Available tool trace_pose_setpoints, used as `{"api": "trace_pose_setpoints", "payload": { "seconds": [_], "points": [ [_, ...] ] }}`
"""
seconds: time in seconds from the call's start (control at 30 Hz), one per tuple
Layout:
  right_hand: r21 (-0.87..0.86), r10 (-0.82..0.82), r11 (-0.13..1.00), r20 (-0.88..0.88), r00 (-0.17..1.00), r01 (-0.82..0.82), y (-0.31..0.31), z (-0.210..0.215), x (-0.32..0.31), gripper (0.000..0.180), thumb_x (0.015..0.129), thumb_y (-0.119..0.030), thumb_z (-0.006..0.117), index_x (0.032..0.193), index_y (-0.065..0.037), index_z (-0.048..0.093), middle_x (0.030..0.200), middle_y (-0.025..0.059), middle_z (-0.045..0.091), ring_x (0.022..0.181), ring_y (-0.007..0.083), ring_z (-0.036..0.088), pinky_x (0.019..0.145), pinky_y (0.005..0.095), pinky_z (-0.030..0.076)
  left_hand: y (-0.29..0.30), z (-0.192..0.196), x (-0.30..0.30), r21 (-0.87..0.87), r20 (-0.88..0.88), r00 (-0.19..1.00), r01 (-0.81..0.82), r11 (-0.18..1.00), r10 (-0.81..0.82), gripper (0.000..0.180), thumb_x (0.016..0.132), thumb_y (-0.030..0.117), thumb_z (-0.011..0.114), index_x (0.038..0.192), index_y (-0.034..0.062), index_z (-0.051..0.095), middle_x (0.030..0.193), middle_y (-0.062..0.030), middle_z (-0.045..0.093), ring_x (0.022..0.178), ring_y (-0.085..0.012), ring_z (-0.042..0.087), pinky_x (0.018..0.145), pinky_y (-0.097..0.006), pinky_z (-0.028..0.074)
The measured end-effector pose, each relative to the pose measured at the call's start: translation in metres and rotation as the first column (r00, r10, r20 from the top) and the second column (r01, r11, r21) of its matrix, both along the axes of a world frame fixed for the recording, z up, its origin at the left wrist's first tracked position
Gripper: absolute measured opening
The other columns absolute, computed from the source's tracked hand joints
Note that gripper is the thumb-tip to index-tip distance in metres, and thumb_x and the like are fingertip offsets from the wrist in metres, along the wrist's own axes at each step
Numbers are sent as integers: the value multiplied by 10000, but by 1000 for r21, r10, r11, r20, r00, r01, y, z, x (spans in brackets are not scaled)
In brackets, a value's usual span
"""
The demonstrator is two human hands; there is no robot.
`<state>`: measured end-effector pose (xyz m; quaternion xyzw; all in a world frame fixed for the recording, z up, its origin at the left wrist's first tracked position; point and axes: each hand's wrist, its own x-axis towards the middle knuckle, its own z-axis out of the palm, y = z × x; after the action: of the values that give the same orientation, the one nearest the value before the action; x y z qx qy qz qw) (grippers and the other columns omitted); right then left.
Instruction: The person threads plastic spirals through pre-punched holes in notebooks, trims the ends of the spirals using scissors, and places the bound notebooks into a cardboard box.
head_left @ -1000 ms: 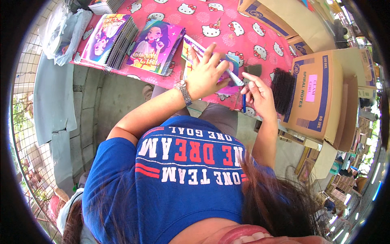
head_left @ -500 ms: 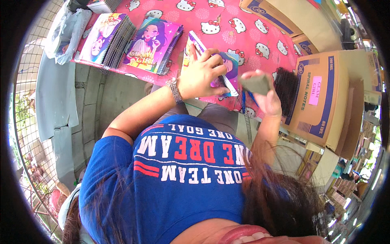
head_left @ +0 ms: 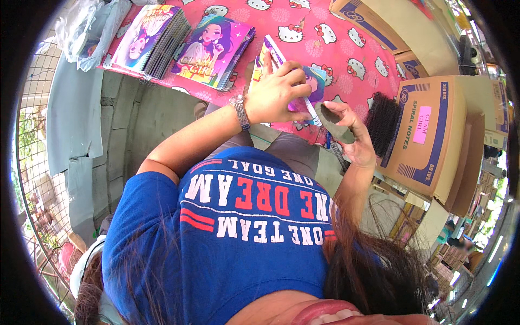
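Observation:
Close to the table's near edge, my left hand (head_left: 276, 97) is closed over a notebook (head_left: 276, 51) with a colourful cover and white page edges. It grips the notebook from above, thumb on the near side. My right hand (head_left: 357, 135) curls its fingers round a flat, rounded grey-green piece (head_left: 337, 129), whose exact kind I cannot tell. This piece is at the notebook's near right end; whether they touch is unclear. Another colourful cover (head_left: 318, 78) shows just beyond my left hand. Something small and blue (head_left: 327, 141) is partly hidden below the grey-green piece.
Two stacks of spiral notebooks, a left stack (head_left: 143, 40) and a right stack (head_left: 214, 51), lie on the pink patterned tablecloth (head_left: 292, 51). Black spiral coils (head_left: 383, 122) are bunched beside a cardboard box (head_left: 428, 141) on the right. A clear plastic bag (head_left: 89, 40) sits far left.
The grey-green piece has tilted and moved down slightly in my right hand, which now shows its fingers more spread around it. My left hand keeps its hold on the notebook, and the view has shifted slightly.

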<state>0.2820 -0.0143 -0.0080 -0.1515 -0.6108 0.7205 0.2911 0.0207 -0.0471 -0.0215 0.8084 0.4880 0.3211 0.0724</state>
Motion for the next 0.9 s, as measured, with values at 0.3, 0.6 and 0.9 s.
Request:
{"api": "trace_pose_setpoints", "payload": {
  "seconds": [0.3,0.6,0.9],
  "points": [
    [-58,42,998,62,997,-38,4,-4,-7,626,648,-482,785,1040,-41,578,1311,161,433,1170,240,451,1027,383,334,-4,-2,-4,-4,11,999,34,999,-34,457,642,449,826,946,168,634,1064,-18,545,1239,-256,449,1036,-766,117],
    [164,101,978,158,982,-127,28,7,-21,607,763,-470,713,1148,-11,616,1205,89,474,1142,207,455,977,308,358,-2,2,-5,-32,0,999,37,999,-37,455,646,441,824,967,171,648,1063,-17,549,1242,-260,449,1045,-764,78],
    [-5,163,987,88,983,-163,36,4,-26,650,700,-497,726,1146,-36,622,1184,83,445,1127,193,453,978,317,365,2,6,-4,-65,2,999,42,997,-42,518,634,445,827,1017,164,620,1109,-40,561,1254,-267,452,1059,-750,67]
  ]
}}
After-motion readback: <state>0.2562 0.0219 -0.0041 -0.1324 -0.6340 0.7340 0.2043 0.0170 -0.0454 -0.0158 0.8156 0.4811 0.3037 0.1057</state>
